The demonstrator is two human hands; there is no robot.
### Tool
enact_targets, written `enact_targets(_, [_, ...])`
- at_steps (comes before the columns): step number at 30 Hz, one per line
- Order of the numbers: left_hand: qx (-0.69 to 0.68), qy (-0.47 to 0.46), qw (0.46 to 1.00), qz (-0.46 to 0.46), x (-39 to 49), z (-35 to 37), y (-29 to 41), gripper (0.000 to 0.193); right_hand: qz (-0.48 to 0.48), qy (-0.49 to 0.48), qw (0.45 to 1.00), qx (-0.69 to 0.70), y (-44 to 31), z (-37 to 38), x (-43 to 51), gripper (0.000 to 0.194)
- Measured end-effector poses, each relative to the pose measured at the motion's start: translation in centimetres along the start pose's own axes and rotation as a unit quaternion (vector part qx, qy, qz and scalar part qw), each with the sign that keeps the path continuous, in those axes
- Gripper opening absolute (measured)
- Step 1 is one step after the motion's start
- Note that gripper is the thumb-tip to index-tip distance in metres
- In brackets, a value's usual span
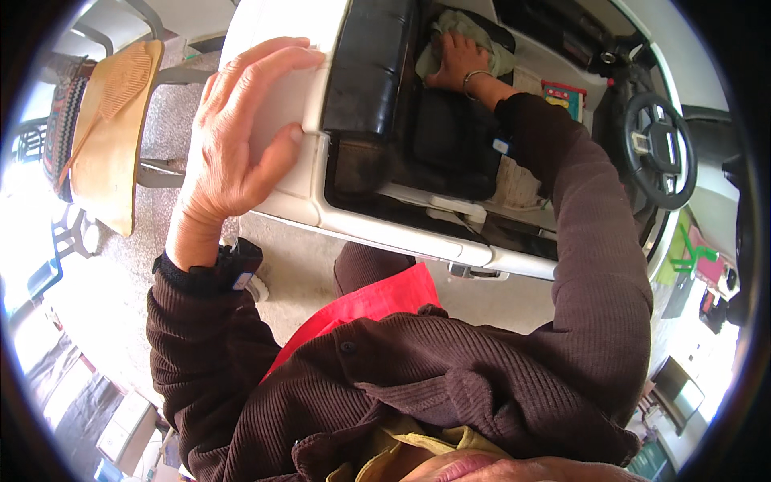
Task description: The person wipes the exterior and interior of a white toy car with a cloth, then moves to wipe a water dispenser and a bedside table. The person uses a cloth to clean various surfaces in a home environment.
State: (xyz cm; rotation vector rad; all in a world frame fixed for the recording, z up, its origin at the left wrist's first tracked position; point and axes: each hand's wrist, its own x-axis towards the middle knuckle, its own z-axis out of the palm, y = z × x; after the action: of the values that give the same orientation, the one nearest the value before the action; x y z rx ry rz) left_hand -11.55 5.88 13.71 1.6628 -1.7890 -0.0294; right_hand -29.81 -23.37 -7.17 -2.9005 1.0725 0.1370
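My left hand (235, 123) lies on the white body panel (301, 108) of a child's ride-on toy car, its fingers spread and holding nothing. Inside the car, my right hand (461, 63) presses a bunched grey-green cloth (464, 27) against the black plastic seat (455, 138). The palm hides part of the cloth. Between my hands rises the seat's shiny black backrest (367, 66). To the right of my right forearm is the car's black steering wheel (629, 144).
A red and teal object (565, 96) lies on the car floor beyond my sleeve. The car's white side (409, 235) runs between me and the seat. At left stands a wooden-seated chair (111, 175) with a woven fan (126, 78) on it. A small green chair (692, 253) is far right.
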Motion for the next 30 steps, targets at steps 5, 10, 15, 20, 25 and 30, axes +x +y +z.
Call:
enact_targets(5, [0.009,-0.003,1.0,0.001,0.0,-0.1,0.0,0.056,-0.053,0.023,0.997,-0.054,0.0,0.4,-0.7,0.094])
enact_targets(10, [0.023,-0.003,1.0,0.002,0.0,-0.3,-0.3,0.055,0.027,0.118,0.983,0.141,3.5,-1.4,5.0,0.064])
enact_targets(15, [0.01,-0.004,1.0,-0.01,-0.1,0.0,-0.2,0.056,-0.086,0.039,0.962,0.258,1.4,2.7,0.8,0.058])
enact_targets(20, [0.017,-0.006,1.0,-0.026,-0.1,0.1,0.0,0.056,-0.274,0.032,0.934,0.228,0.6,4.6,-5.2,0.046])
enact_targets(25, [0.017,-0.003,1.0,-0.021,-0.1,0.1,0.1,0.055,-0.223,0.177,0.956,0.073,3.2,2.2,2.3,0.043])
enact_targets(30, [0.016,0.001,0.999,-0.028,-0.1,0.2,0.2,0.055,-0.22,0.064,0.973,-0.037,4.7,0.2,4.8,0.057])
